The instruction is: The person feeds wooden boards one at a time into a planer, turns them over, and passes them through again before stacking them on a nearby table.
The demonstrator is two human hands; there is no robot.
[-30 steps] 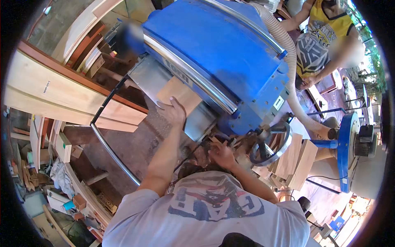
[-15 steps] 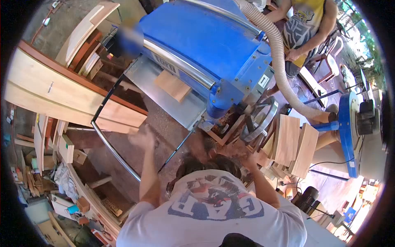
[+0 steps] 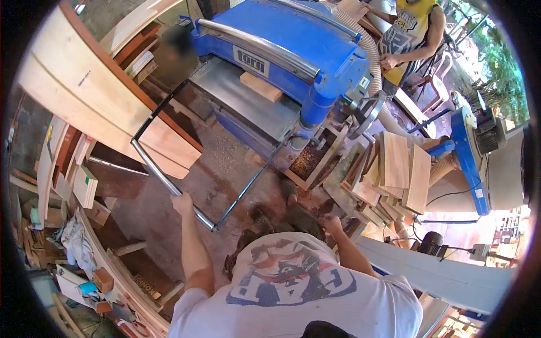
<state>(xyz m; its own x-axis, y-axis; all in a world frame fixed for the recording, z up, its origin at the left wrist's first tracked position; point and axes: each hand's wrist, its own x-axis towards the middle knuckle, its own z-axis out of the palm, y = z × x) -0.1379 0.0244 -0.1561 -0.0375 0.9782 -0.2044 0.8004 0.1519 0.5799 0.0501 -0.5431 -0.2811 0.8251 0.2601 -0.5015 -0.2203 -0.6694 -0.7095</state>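
Observation:
A blue thickness planer [image 3: 293, 39] stands ahead, with a short wooden board [image 3: 260, 86] lying on its steel infeed table [image 3: 236, 96], its far end under the blue hood. My left hand [image 3: 182, 203] hangs free beside the chrome frame rail [image 3: 163, 177], holding nothing. Low near the stacked boards [image 3: 394, 169], my right hand [image 3: 331, 224] has its fingers curled; what it holds cannot be made out.
Another person in a yellow shirt [image 3: 408, 31] stands behind the planer. A ribbed dust hose [image 3: 369, 50] runs to a blue extractor [image 3: 468, 163]. Long planks [image 3: 84, 96] lean at left. Offcuts and scraps [image 3: 84, 248] litter the lower left.
My left hand let go of the board and dropped back to the frame rail. The board has fed further under the hood. My right hand moved down toward the stacked boards; I stepped back.

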